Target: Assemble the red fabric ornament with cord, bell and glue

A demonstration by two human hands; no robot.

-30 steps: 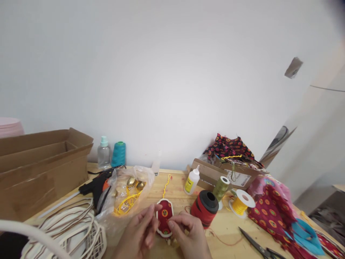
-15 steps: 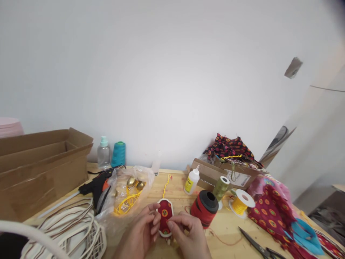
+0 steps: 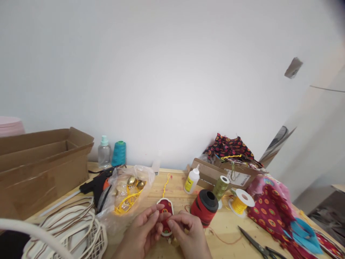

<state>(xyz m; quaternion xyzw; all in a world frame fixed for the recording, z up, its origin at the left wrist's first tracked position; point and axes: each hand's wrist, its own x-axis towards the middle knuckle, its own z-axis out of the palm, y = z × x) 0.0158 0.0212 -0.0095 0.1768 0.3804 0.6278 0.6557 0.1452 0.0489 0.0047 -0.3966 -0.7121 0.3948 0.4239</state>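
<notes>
Head view: a dark red patterned piece (image 3: 168, 205) with a pale rim lies between the two hands, its yellow twisted cord (image 3: 165, 185) stretched out beyond it on the table (image 3: 223, 232), perhaps to keep the cord clear of the fingers. The left hand (image 3: 145, 225) curls loosely over the piece's left side, likely to steady it; whether those fingers grip anything cannot be told. The right hand (image 3: 190, 230) has thumb and forefinger pinched together at the piece's right edge; anything thin between the tips is too small to make out. Right of the piece, the red thread cone (image 3: 203, 212) stands on end, probably so it will not roll, and the glue bottle (image 3: 192, 181) stands upright beyond, presumably against leaks. Farther right of the piece lie scissors (image 3: 254, 244), within reach.
</notes>
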